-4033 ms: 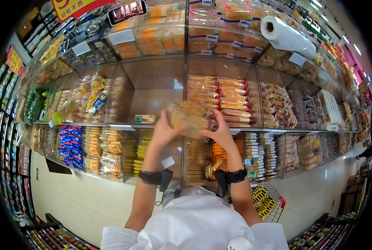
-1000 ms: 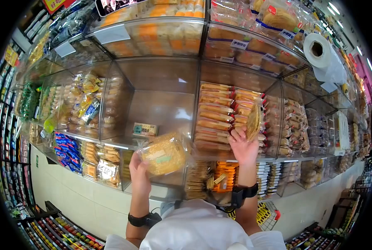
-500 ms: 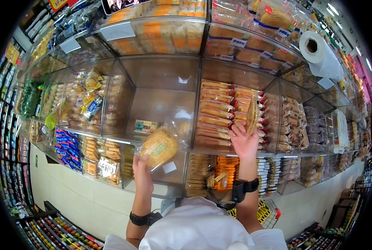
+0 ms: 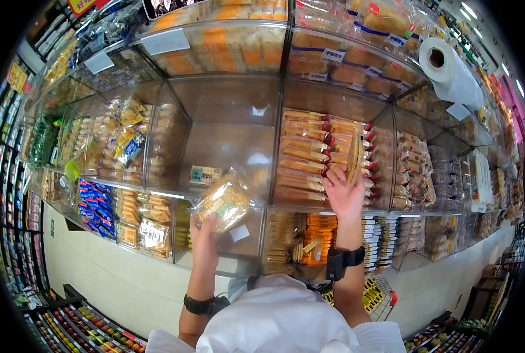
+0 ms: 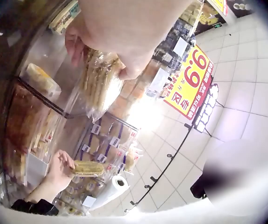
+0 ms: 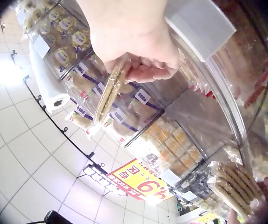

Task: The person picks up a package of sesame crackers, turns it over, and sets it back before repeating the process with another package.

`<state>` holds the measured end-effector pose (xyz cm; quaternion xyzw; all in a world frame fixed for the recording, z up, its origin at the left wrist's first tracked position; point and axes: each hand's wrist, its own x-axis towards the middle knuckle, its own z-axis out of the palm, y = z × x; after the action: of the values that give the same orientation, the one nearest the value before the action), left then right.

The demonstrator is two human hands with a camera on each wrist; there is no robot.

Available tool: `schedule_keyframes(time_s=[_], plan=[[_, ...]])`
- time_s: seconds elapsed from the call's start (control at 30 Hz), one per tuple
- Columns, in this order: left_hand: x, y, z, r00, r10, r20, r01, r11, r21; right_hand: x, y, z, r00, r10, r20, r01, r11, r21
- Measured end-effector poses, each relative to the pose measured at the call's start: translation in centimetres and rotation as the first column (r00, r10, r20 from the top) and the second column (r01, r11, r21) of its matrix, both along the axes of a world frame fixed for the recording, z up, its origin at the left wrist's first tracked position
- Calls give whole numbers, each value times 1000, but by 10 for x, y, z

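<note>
My left hand (image 4: 205, 242) grips a clear-wrapped pack of flat golden biscuits (image 4: 226, 203) by its lower left edge, above the front of a bin; the left wrist view shows several stacked layers (image 5: 99, 81) between thumb and fingers. The right hand (image 4: 346, 197) pinches a thinner wrapped pack (image 4: 353, 156), held on edge before rows of long wrapped pastries (image 4: 302, 156). In the right wrist view this pack (image 6: 111, 91) hangs from the right hand (image 6: 138, 46). A small printed box (image 4: 205, 175) lies behind the left pack.
Clear bin dividers and shelf edges (image 4: 227, 207) surround both hands. Below are orange packets (image 4: 321, 230) and blue packets (image 4: 95, 206). A plastic bag roll (image 4: 442, 62) stands at the upper right; a shopping cart with yellow packs (image 4: 373, 297) is at the lower right.
Earlier both hands held the biscuits together at the centre; they are now apart, each with a pack. Since half a second ago, the left pack has tilted slightly and the right hand has barely moved.
</note>
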<state>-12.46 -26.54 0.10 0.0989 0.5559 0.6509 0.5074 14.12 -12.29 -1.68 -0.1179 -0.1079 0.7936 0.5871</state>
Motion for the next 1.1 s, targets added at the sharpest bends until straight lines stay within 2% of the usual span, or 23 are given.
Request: schedule_keyframes(time_s=[0.17, 0.27, 0.37, 0.43, 0.5, 0.57, 0.6, 0.7, 0.73, 0.83, 0.97, 1.07, 1.1], plan=[[-1, 2, -8, 998, 42, -47, -41, 999, 14, 0, 0, 0, 1000, -14, 18, 14, 999, -36], [-3, 4, -19, 967, 76, -242, -59, 995, 79, -1, -1, 2, 999, -16, 33, 17, 999, -28], [0, 5, -19, 926, 135, -354, -108, 990, 95, 0, 1, 0, 1000, -15, 27, 15, 1000, 6], [2, 5, -14, 712, 145, -687, -129, 989, 76, 0, -1, -2, 999, -19, 31, 19, 1000, 11], [6, 5, -2, 376, 128, -918, -133, 988, 84, -1, 0, 2, 999, -20, 45, 19, 1000, 16], [11, 8, 15, -35, 112, -993, -103, 988, 116, -1, 1, 0, 999, -17, 37, 17, 1000, 5], [14, 11, 21, -168, 90, -982, -76, 992, 105, -1, 1, 1, 999, -19, 36, 19, 1000, -10], [18, 30, 4, 15, 98, -995, 222, 970, 99, 0, 0, 0, 999, -17, 45, 17, 1000, -7], [21, 38, 1, -152, 144, -978, 232, 967, 106, -1, 1, -1, 999, -16, 47, 16, 1000, 2], [23, 50, 10, -118, 97, -988, 231, 971, 68, -1, 0, 0, 998, -32, 57, 32, 999, 1], [23, 46, 4, -148, 136, -979, 214, 971, 103, -1, 1, 0, 998, -44, 35, 46, 996, -73], [20, 42, 12, 118, -90, -989, 213, 975, -64, -2, 0, 3, 995, -43, 91, 51, 995, -87], [20, 41, 14, 93, -79, -992, 186, 981, -61, -2, 0, 2, 995, -42, 92, 49, 996, -73]])
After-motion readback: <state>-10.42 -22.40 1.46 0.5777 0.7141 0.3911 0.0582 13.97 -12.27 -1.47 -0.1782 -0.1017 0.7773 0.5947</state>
